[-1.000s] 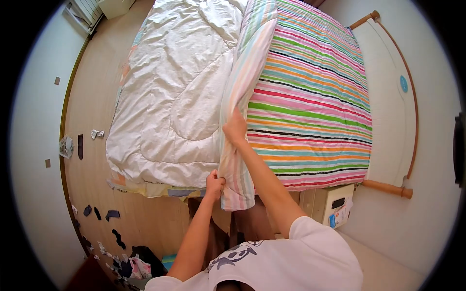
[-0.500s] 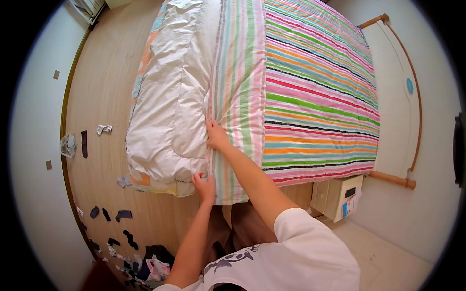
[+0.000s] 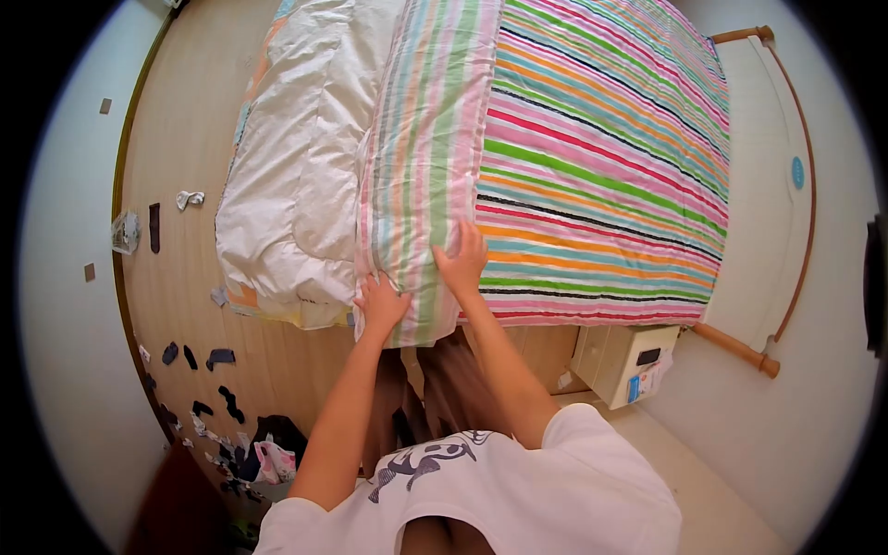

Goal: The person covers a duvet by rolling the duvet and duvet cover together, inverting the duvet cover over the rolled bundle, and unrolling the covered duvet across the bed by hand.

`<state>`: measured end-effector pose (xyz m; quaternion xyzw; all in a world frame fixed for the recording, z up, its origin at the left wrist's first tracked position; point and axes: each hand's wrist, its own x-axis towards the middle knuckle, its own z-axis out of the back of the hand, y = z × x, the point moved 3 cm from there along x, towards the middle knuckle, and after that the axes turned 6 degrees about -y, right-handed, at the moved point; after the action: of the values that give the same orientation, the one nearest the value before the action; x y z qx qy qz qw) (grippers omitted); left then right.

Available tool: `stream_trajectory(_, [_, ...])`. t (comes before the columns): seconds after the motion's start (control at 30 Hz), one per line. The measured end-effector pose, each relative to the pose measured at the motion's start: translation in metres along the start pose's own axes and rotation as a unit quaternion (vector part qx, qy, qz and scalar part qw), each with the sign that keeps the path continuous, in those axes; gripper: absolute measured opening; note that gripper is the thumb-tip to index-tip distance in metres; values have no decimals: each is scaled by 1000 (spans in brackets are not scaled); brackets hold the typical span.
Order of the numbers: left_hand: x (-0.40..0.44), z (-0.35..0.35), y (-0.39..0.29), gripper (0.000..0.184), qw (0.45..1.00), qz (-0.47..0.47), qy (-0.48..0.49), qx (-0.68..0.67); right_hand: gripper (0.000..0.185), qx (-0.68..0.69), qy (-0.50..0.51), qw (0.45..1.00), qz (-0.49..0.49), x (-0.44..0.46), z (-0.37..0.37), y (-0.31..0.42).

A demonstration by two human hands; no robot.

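A striped duvet cover [image 3: 592,185] lies over the bed, with its near end folded back into a paler striped band [image 3: 435,120]. Beside that band a white quilt [image 3: 296,176] spreads over the foot of the bed. My left hand [image 3: 382,303] rests on the band close to its outer edge, fingers spread. At the band's other edge, where it meets the brighter stripes, my right hand [image 3: 464,261] touches the fabric with thumb and fingers apart. The cloth under both palms is hidden.
Several socks [image 3: 222,357] and a bundle of clothes [image 3: 276,453] lie on the wooden floor at left, near a clear plastic bag [image 3: 126,232]. A cream nightstand [image 3: 606,363] holding a phone [image 3: 648,356] stands by the bed's headboard [image 3: 754,185].
The folded band has become wider and flatter toward the white quilt. My right hand has shifted right to the band's inner edge; my left hand now lies on top of the band.
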<state>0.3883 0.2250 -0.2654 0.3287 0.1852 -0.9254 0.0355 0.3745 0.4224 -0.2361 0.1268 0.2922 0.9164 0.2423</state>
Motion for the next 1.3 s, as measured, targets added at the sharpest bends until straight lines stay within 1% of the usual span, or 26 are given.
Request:
stream_trajectory(0.03, [2,-2,-9,94,999,8,1,31,90,-13,-16,999,-49,-3,9,-26])
stream_trajectory(0.07, [-4,-6,-20,97,999,15,-11,37,95,46,45,988,-138,-4,12,-55])
stream_trajectory(0.1, [-10,-8,-33,99,999,21,-22,41,99,105,105,963,-224,-5,12,-80])
stream_trajectory(0.13, [-28,0,-64,102,998,26,-44,22,103,164,162,923,-308,-7,7,-101])
stream_trajectory(0.17, [-44,3,-90,105,997,31,-66,3,111,192,200,905,-322,-10,2,-116])
stream_trajectory(0.27, [-72,-15,-132,116,995,59,-72,31,122,335,252,819,-392,-2,8,-101])
stream_trajectory(0.37, [-67,-34,-137,125,990,100,-81,61,125,378,287,783,-403,0,-10,-97])
stream_trajectory(0.47, [-49,-37,-129,130,983,148,-98,41,124,395,249,811,-353,0,-34,-96])
stream_trajectory(0.57, [-31,-30,-116,127,980,174,-92,38,119,376,233,822,-358,3,-33,-82])
stream_trajectory(0.67, [-19,-30,-93,106,984,140,-109,-8,114,371,183,841,-348,-4,-45,-84])
stream_trajectory(0.77, [-7,-22,-67,84,990,105,-61,-76,104,288,142,914,-248,-2,-48,-69])
stream_trajectory(0.87, [1,-7,-36,70,980,53,-47,-187,95,91,168,963,-189,8,-28,-1])
stream_trajectory(0.9, [11,-9,-15,70,972,27,-33,-230,86,46,141,976,-161,6,-32,26])
stream_trajectory(0.97, [16,29,20,70,921,5,48,-386,81,9,100,987,-122,0,-50,89])
stream_trajectory(1.0, [16,45,41,70,883,-5,90,-461,79,-12,82,991,-103,-6,-62,125])
stream_trajectory(1.03, [20,54,68,69,825,12,130,-550,80,-42,113,990,-76,-10,-78,165])
stream_trajectory(1.1, [36,64,121,67,681,35,206,-702,82,-99,168,981,-19,-12,-123,241])
stream_trajectory(1.2, [48,72,199,58,570,141,207,-783,78,-145,154,972,99,-31,-205,316])
stream_trajectory(1.23, [37,101,212,56,554,102,167,-809,76,-170,156,966,116,-40,-231,328])
stream_trajectory(1.3, [32,99,252,55,594,145,151,-777,74,-220,156,951,151,-58,-277,334])
